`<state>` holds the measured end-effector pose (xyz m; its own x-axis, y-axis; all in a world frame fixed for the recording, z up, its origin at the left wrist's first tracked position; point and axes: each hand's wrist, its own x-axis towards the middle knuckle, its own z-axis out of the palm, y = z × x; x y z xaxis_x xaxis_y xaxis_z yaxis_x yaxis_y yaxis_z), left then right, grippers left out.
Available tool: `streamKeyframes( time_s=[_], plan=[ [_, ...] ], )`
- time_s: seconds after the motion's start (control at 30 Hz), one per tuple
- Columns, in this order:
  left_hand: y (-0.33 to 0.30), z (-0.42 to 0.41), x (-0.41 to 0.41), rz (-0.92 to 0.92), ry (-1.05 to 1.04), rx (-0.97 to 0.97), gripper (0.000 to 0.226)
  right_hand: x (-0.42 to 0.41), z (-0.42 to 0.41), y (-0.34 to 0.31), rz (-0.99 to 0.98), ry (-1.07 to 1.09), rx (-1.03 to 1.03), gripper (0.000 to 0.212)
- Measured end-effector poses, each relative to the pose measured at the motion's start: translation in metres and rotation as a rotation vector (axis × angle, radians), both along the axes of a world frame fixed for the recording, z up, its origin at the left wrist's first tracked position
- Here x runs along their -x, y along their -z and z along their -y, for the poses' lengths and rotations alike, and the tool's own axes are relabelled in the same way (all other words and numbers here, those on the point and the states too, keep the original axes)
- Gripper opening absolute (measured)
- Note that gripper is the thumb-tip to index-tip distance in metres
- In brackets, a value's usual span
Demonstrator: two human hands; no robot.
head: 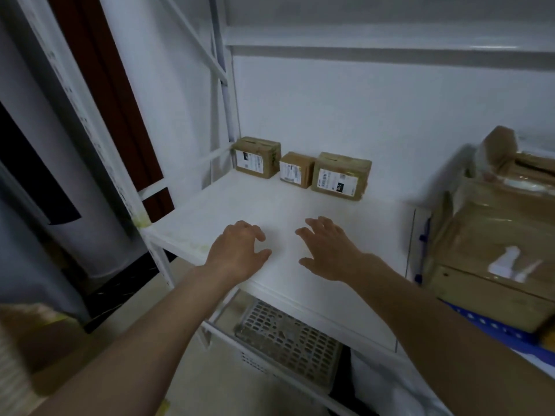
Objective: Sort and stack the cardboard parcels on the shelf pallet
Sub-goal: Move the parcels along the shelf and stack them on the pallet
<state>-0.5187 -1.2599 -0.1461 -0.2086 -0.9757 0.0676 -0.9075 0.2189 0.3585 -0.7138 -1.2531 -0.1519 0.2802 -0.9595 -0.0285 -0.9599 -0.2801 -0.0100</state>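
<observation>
Sitting in a row at the back of the white shelf (300, 205): three small cardboard parcels (296, 169), labels forward, just beside each other. Probably light and stiff; best taken by opposite side faces. Left hand (238, 253) and right hand (327, 250) near the front edge, fingers spread and loosely curled, holding nothing, seemingly hovering above the shelf.

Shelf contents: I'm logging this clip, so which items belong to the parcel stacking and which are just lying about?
Job:
left parcel
middle parcel
right parcel
white shelf

Lying about:
perforated basket below
large taped boxes at right
</observation>
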Motion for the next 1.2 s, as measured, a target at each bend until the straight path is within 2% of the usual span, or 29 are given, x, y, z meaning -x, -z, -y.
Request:
streamKeyframes(
  time_s=[0.27,0.57,0.67,0.77,0.93,1.2],
  plan=[
    [0.016,0.091,-0.014,0.002,0.030,-0.062,0.037,-0.021,0.093,0.022,0.018,0.065,-0.053,0.065],
    [0.017,0.243,0.010,0.055,0.100,-0.141,0.045,-0.010,0.234,0.041,0.100,0.228,-0.050,0.067],
    [0.024,0.283,0.016,0.059,0.115,-0.153,0.046,-0.004,0.284,0.045,0.067,0.258,-0.033,0.065],
    [0.039,0.313,0.014,0.067,0.121,-0.167,0.045,-0.001,0.326,0.044,0.031,0.267,-0.009,0.071],
    [0.059,0.347,0.007,0.043,0.101,-0.205,0.043,0.002,0.391,0.034,-0.120,0.214,0.086,0.064],
    [0.080,0.385,0.003,0.029,0.115,-0.243,0.043,0.010,0.444,0.042,0.038,0.435,-0.001,0.041]
  ],
)
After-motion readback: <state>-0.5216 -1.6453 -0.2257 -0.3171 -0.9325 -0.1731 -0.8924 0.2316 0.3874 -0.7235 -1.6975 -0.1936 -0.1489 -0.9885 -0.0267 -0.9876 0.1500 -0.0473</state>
